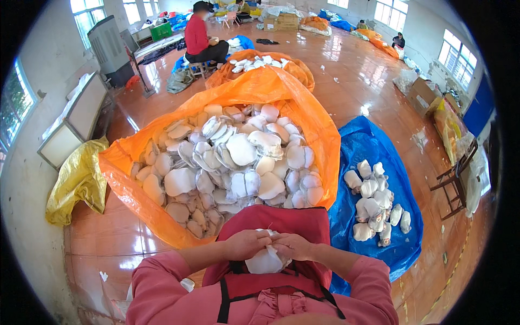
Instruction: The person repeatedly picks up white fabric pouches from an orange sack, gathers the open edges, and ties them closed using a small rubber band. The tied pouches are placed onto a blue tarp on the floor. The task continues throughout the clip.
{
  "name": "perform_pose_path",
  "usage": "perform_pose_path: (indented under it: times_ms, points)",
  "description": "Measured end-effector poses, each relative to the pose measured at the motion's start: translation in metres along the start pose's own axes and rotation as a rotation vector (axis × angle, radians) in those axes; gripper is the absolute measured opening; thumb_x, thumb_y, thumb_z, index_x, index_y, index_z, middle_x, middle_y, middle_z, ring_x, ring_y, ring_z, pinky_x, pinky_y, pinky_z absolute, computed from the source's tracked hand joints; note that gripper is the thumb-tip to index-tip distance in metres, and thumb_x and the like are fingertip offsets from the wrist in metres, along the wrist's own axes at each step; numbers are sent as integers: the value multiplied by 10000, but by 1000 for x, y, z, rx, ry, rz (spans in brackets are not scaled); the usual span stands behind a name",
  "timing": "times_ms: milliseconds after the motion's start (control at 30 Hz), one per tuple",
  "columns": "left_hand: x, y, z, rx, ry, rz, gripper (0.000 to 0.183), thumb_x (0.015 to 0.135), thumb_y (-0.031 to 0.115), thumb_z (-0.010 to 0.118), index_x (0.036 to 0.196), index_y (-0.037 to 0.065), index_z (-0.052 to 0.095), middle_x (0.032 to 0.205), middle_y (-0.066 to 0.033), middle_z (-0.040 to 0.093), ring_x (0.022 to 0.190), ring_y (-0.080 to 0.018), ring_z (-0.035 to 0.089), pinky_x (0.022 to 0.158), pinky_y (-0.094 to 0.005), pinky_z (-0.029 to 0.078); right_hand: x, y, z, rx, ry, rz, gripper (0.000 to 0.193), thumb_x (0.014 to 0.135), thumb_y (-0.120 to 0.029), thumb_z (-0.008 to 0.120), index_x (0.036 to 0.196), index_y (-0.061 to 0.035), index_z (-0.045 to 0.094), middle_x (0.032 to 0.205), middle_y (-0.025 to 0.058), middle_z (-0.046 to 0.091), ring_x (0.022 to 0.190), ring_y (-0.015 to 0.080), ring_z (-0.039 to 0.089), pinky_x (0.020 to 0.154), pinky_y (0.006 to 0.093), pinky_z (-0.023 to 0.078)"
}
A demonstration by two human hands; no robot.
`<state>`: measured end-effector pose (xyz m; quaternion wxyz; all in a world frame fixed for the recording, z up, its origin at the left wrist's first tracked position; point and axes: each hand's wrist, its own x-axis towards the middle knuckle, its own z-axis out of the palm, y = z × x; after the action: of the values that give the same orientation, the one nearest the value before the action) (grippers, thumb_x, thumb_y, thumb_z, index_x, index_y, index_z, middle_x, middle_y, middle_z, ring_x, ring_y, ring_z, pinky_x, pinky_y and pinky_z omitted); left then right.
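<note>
Holding a white, rounded, soft-looking piece (264, 262) close to the body, the left hand (248, 243) and the right hand (293, 247) are pinching its upper part, side by side; the backs of the hands are partly hiding the grip. A dark red cloth (276, 219) is spreading beneath and just beyond them. Directly ahead, a large orange plastic sheet (320, 116) is lying with raised edges, bearing a heap of flat, white, rounded pieces (242, 149). To the right, a blue plastic sheet (355, 142) is carrying a smaller group of plump white bundles (369, 208). To the left, a crumpled yellow plastic sack (78, 184) is resting on the glossy reddish floor (346, 89). Farther ahead, a second orange sheet (300, 71) is holding more white pieces (257, 63). Beside it, a person in a red top (196, 39) is sitting on a low stool (198, 67).
</note>
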<state>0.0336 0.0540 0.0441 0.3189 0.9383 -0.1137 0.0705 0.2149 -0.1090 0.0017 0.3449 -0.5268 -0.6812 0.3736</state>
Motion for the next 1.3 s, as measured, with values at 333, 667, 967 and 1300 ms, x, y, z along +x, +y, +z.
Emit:
perform_pose_path:
  times_ms: [333, 667, 967, 1300]
  points:
    - [35, -5, 31, 235, 26, 65, 78, 743, 126, 626, 818, 111, 614, 855, -58, 531, 817, -259, 571, 726, -386, 474, -9, 30, 9, -87, -122, 376, 303, 907, -314, 549, 1020, -74, 697, 926, 194, 692, 895, 385, 660, 799, 451, 511]
    - [6, 0, 75, 79, 391, -446, 316, 852, 200, 653, 1127, 52, 608, 1041, -134, 607, 977, -318, 604, 847, -424, 493, -29, 53, 44, -341, 94, 492, 319, 793, -368, 614, 919, -92, 713, 861, 174, 694, 825, 370, 638, 751, 470, 491]
    - [-15, -9, 104, -445, 443, -958, 554, 907, 365, 652, 1321, 21, 517, 1169, -202, 625, 1063, -305, 624, 914, -394, 492, -33, 45, 79, -33, 675, 194, 296, 756, -147, 719, 1051, -121, 716, 1101, 43, 695, 1207, 270, 537, 1021, 370, 408]
    - [6, -24, 61, -1066, 97, -877, 509, 906, 255, 704, 1331, 47, 518, 1134, -80, 649, 938, -150, 642, 813, -315, 532, -35, 29, 75, 171, 858, 71, 254, 787, -90, 739, 1040, -105, 733, 1121, 41, 699, 1280, 297, 481, 1104, 432, 331]
